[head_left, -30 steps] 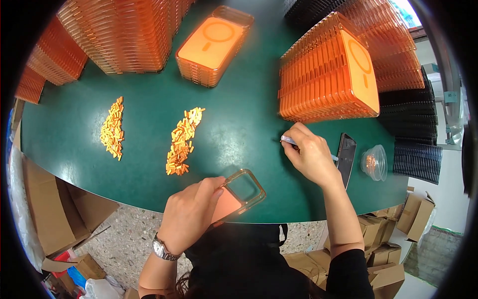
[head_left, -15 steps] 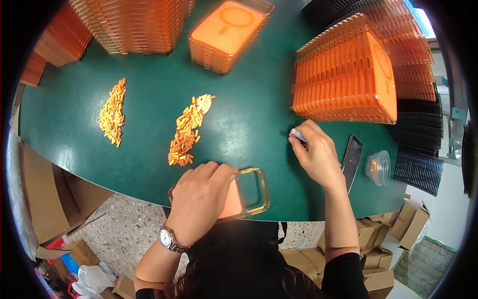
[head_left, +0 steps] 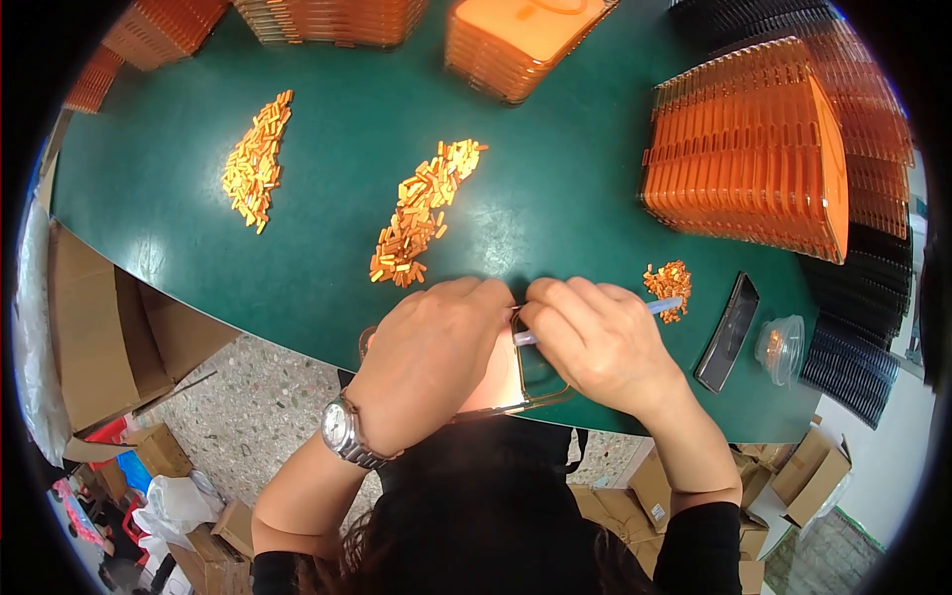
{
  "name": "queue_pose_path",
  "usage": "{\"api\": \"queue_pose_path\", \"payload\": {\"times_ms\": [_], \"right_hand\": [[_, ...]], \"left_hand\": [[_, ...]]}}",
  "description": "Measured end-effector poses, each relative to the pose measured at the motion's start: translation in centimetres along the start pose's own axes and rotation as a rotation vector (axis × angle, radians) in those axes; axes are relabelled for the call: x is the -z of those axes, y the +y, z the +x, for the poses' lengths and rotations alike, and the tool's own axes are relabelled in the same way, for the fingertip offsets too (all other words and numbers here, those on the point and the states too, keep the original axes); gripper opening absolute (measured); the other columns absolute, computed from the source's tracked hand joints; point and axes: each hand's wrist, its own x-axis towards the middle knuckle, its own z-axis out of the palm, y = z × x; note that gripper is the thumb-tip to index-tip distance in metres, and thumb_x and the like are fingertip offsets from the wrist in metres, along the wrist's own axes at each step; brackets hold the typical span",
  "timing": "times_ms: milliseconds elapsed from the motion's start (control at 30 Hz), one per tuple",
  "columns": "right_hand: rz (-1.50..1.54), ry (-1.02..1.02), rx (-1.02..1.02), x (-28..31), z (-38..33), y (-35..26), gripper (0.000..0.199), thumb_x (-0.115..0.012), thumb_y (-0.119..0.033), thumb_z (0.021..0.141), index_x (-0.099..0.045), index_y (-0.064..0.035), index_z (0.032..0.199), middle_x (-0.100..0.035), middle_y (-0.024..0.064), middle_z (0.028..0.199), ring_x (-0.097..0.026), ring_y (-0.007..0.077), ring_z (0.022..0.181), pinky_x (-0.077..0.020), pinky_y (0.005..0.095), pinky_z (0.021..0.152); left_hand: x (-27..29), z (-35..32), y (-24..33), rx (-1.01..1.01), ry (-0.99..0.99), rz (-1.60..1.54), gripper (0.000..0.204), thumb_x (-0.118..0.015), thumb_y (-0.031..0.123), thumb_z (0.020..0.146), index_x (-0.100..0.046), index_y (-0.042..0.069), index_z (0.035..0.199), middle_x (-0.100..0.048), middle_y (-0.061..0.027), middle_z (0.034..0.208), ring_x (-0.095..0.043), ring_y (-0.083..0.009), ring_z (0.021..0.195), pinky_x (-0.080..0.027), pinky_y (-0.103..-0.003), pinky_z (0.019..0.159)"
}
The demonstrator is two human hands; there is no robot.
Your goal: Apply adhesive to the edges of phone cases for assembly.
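At the table's near edge, my left hand is closed over an orange phone case with a gold-rimmed camera opening. Its fingertips press at the case's edge beside that opening. My right hand pinches a slim pale-blue pen-like tool, its whitish end reaching over the case near the left fingertips. Both hands almost touch. Whatever lies under the fingertips is too small to make out. Just beyond the right hand is a small pile of tiny orange pieces. A larger pile of orange-gold strips lies beyond the left hand.
Another strip pile sits farther left on the green table. Stacked orange cases stand at right, more stacks at the far side. A dark phone and clear plastic cup lie right. Cardboard boxes stand below.
My right hand has come left with the tool to the case held by my left hand. The small pile of tiny orange pieces now shows. The whole view has shifted a little.
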Motion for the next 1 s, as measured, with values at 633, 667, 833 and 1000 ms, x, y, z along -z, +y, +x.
{"api": "queue_pose_path", "payload": {"times_ms": [633,667,833,1000], "right_hand": [[0.263,-0.023,-0.163,-1.3,-1.4,-1.1,0.028,-0.073,0.002,0.083,-0.065,-0.0005,0.109,-0.063,0.0124,0.103,-0.068,0.0308,0.076,-0.0584,0.0387,0.067],[0.265,-0.024,-0.163,-1.3,-1.5,-1.1,0.028,-0.073,0.002,0.083,-0.065,-0.0005,0.109,-0.063,0.0124,0.103,-0.068,0.0308,0.076,-0.0584,0.0387,0.067],[0.116,-0.022,-0.257,-0.1,-1.9,-1.7,0.038,-0.072,-0.013,0.091,-0.066,-0.0011,0.126,-0.061,0.0062,0.109,-0.066,0.0234,0.092,-0.0580,0.0377,0.069],[-0.042,-0.032,-0.161,-0.8,-1.6,-2.1,0.041,-0.079,-0.010,0.083,-0.070,0.0008,0.121,-0.064,0.0082,0.108,-0.064,0.0227,0.087,-0.0559,0.0356,0.066]], "left_hand": [[-1.3,-1.6,0.3,-0.126,0.143,0.300,0.021,-0.071,0.019,0.092,-0.054,0.008,0.085,-0.057,-0.0065,0.075,-0.063,-0.0268,0.072,-0.051,-0.041,0.064],[-1.5,-1.5,0.3,-0.124,0.169,0.300,0.023,-0.073,0.018,0.091,-0.053,0.008,0.083,-0.055,-0.0062,0.074,-0.062,-0.0269,0.070,-0.050,-0.041,0.063],[-1.8,-1.5,0.1,-0.136,0.199,0.347,0.025,-0.075,0.018,0.088,-0.052,0.009,0.082,-0.055,-0.0050,0.074,-0.061,-0.0249,0.069,-0.050,-0.039,0.062],[-1.7,-1.5,0.0,-0.153,0.196,0.333,0.024,-0.075,0.017,0.088,-0.053,0.009,0.083,-0.055,-0.0050,0.074,-0.061,-0.0248,0.069,-0.050,-0.039,0.062]]}}
